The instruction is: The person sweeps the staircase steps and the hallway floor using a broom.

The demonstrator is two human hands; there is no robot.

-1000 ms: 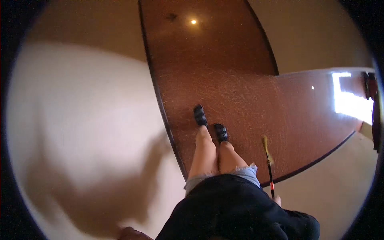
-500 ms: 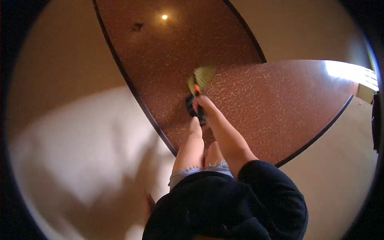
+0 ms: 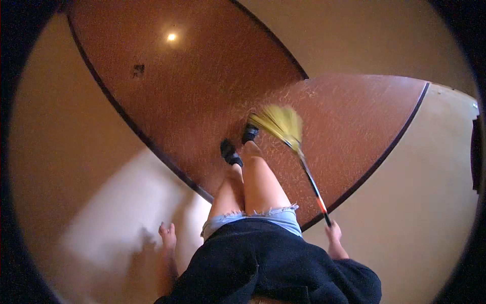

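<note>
My right hand (image 3: 333,232) grips the top of the broom's dark handle, out to the right of my hip. The broom (image 3: 283,124) has a spread head of yellow-green bristles and a thin shaft with an orange-red band. Its head is just right of my forward shoe (image 3: 250,130), with the bristle tips close to it; I cannot tell whether they touch. Off to the left, my left hand (image 3: 168,235) is raised near the pale wall with its fingers apart and nothing in it.
Reddish-brown patterned floor (image 3: 354,131) runs ahead and bends right between walls edged with dark skirting (image 3: 142,137). A dark patch (image 3: 138,70) lies on the floor ahead, near a bright spot of light. A dark object (image 3: 476,154) stands at the far right.
My right hand has drawn back to the right of my body with the broom, whose head has swung rightward. My left hand has come more into view. One foot has stepped forward.
</note>
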